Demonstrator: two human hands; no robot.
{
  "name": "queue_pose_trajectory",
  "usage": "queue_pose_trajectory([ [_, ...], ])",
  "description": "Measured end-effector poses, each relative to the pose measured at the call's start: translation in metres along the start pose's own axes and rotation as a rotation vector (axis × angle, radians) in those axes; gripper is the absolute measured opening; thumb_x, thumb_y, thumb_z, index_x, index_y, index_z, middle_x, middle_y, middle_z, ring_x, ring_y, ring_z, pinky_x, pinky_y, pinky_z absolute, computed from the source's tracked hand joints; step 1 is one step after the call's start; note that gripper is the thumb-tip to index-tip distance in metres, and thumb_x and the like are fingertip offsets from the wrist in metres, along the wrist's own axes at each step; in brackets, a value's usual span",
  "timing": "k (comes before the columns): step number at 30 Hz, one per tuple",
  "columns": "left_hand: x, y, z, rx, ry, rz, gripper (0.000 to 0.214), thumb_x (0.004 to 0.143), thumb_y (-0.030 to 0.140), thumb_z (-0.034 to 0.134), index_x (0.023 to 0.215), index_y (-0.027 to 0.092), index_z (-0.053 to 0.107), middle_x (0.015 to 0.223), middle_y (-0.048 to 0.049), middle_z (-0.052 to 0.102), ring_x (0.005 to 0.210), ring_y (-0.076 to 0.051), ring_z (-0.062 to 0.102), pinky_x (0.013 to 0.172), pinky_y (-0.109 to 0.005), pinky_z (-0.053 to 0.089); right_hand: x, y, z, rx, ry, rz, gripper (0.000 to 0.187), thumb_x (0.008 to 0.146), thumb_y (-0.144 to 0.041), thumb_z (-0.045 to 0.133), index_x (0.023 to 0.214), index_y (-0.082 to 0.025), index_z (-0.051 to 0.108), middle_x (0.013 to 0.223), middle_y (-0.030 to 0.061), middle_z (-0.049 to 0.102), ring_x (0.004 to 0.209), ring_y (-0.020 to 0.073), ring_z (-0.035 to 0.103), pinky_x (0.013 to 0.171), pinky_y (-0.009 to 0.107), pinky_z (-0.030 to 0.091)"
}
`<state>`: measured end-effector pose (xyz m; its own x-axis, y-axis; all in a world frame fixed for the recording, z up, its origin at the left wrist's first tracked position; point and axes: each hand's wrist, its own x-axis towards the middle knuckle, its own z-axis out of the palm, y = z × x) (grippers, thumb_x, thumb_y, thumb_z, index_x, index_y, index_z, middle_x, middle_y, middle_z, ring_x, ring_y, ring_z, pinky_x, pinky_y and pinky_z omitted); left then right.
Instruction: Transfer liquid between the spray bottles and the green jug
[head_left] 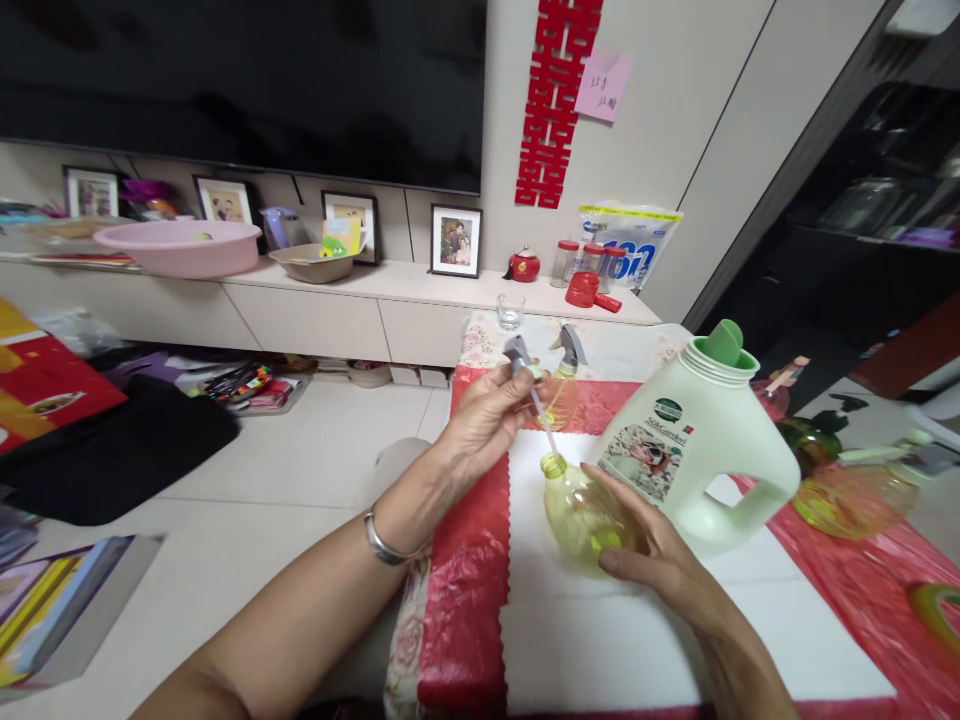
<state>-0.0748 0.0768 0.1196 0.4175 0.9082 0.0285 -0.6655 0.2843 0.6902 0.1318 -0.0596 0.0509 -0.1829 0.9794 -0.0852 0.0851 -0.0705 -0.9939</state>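
My left hand (491,410) is closed around a grey spray nozzle (517,352), whose thin dip tube (544,420) points down at the mouth of a yellow-tinted clear bottle (581,520). Whether the tube's tip is inside the neck I cannot tell. My right hand (652,550) grips that bottle from its right side; it tilts a little to the left, with some yellowish colour low inside. Just behind stands another spray bottle (559,395) with its grey trigger head on. A large pale green jug (697,450) with a handle and a labelled front stands close by on the right.
White paper (570,650) lies over a red plastic sheet (465,620) on the table. A small glass (511,312) stands at the back. More spray bottles (855,495) are at right. A cabinet (420,285) behind holds a pink basin (184,248), photo frames and red-lidded jars.
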Motion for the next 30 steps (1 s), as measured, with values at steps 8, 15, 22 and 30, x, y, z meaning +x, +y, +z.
queue_pose_trajectory([
  [8, 0.017, -0.012, -0.041, -0.085, 0.224, 0.013, 0.006, 0.081, 0.014, 0.071, 0.078, 0.013, 0.066, 0.08, -0.0046, 0.071, 0.071, -0.011, 0.066, 0.072, -0.023, 0.055, -0.029, 0.003, -0.043, 0.169, -0.302, 0.149, 0.087, 0.067, -0.036, 0.079, 0.147, -0.024, 0.047, 0.146, 0.008, 0.033, 0.138, 0.0287, 0.032, 0.116, 0.041, 0.028],
  [15, 0.018, -0.07, -0.057, 0.086, 0.302, -0.107, 0.02, 0.078, 0.015, 0.076, 0.069, 0.015, 0.058, 0.068, 0.0003, 0.063, 0.066, -0.009, 0.063, 0.075, -0.023, 0.057, -0.03, 0.006, -0.043, 0.326, -0.269, 0.165, 0.094, 0.055, -0.032, 0.081, 0.143, -0.018, 0.05, 0.139, 0.0132, 0.042, 0.132, 0.0318, 0.039, 0.112, 0.043, 0.032],
  [22, 0.019, -0.08, -0.068, 0.273, 0.354, -0.208, 0.019, 0.082, 0.018, 0.072, 0.071, 0.012, 0.058, 0.07, -0.0079, 0.068, 0.065, -0.016, 0.07, 0.074, -0.032, 0.06, -0.026, 0.012, -0.042, 0.377, -0.263, 0.088, 0.088, 0.063, -0.033, 0.081, 0.144, -0.023, 0.049, 0.143, 0.0107, 0.038, 0.135, 0.0306, 0.036, 0.112, 0.041, 0.032],
  [30, 0.002, -0.07, -0.09, 0.386, 0.317, -0.324, 0.03, 0.083, 0.035, 0.071, 0.068, 0.011, 0.061, 0.069, -0.0181, 0.072, 0.061, -0.022, 0.071, 0.065, -0.035, 0.059, -0.012, 0.013, -0.033, 0.325, -0.19, 0.027, 0.089, 0.068, -0.038, 0.082, 0.147, -0.022, 0.044, 0.149, 0.0097, 0.028, 0.139, 0.0299, 0.029, 0.115, 0.04, 0.031],
])
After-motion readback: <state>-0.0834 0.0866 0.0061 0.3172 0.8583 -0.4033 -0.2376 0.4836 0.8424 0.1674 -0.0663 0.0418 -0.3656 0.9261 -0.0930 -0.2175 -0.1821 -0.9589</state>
